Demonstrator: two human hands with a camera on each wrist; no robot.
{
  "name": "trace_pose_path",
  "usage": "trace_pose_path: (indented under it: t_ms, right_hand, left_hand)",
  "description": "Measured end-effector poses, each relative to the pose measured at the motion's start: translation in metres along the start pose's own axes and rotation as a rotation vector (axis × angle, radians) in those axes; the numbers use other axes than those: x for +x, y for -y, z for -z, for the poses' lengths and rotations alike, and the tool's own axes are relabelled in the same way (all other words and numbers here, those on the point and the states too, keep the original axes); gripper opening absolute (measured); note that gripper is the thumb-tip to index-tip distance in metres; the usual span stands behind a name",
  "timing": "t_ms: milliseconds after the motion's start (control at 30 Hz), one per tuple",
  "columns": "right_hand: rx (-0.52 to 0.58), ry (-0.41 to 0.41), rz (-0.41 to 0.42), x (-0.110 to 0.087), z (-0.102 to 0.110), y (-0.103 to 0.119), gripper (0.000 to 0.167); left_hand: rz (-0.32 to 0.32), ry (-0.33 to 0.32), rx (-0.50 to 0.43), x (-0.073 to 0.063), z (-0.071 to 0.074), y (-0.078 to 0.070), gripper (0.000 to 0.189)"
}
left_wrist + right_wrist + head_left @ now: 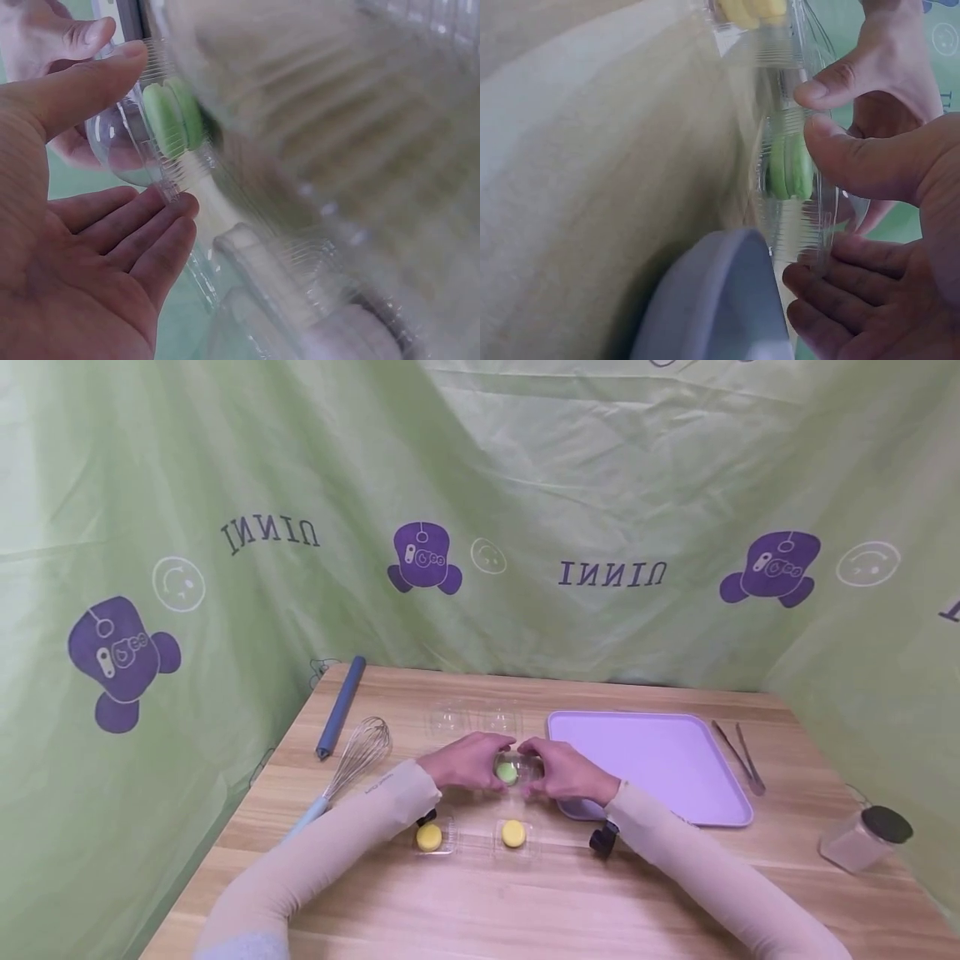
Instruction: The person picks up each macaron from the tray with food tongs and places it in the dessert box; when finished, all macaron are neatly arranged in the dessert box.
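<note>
A green macaron (507,772) sits in a small clear plastic box (529,768) with ridged sides and a domed part, near the middle of the table. My left hand (471,762) grips the box from the left, thumb and fingertips on its edges. On the opposite side my right hand (570,772) holds it likewise. Both wrist views show the macaron (174,116) between the hands, inside the plastic. Nearer to me, two yellow macarons, one on the left (429,837) and one on the right (513,833), lie in clear trays.
A purple tray (652,760) lies to the right, close to my right hand, with tongs (742,760) beyond it. A dark-lidded jar (862,839) is at far right. Leftward are a whisk (360,752) and a blue rod (341,706). Clear domed plastic pieces (474,718) lie behind.
</note>
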State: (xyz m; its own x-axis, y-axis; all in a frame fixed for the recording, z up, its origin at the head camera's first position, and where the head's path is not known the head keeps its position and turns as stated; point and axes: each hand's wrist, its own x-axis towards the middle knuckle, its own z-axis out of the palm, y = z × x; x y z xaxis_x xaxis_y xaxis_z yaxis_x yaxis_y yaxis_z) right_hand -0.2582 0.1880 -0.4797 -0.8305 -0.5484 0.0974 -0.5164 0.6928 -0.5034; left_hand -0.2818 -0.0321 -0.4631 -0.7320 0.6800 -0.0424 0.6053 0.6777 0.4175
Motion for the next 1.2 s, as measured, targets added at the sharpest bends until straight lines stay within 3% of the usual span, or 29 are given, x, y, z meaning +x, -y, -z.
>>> trace_pose_path:
  t_ms: [267, 600, 867, 1200]
  right_hand:
    - [0.012, 0.020, -0.003, 0.0024, 0.0008, 0.0005, 0.068]
    - [0.000, 0.043, 0.001, 0.0042, 0.0029, 0.0030, 0.066]
    - [0.004, 0.053, -0.022, 0.0037, 0.0034, 0.0076, 0.067]
    - [-0.071, 0.023, 0.023, 0.0066, -0.0028, 0.0055, 0.067]
  left_hand:
    - [0.013, 0.014, 0.012, 0.0003, 0.0008, -0.0010, 0.089]
    - [-0.043, -0.009, 0.029, 0.0022, -0.0007, 0.0006, 0.075]
    - [0.001, 0.021, 0.035, 0.0014, -0.0008, -0.0011, 0.081]
    - [-0.001, 0.008, 0.116, -0.0010, -0.0033, -0.0048, 0.080]
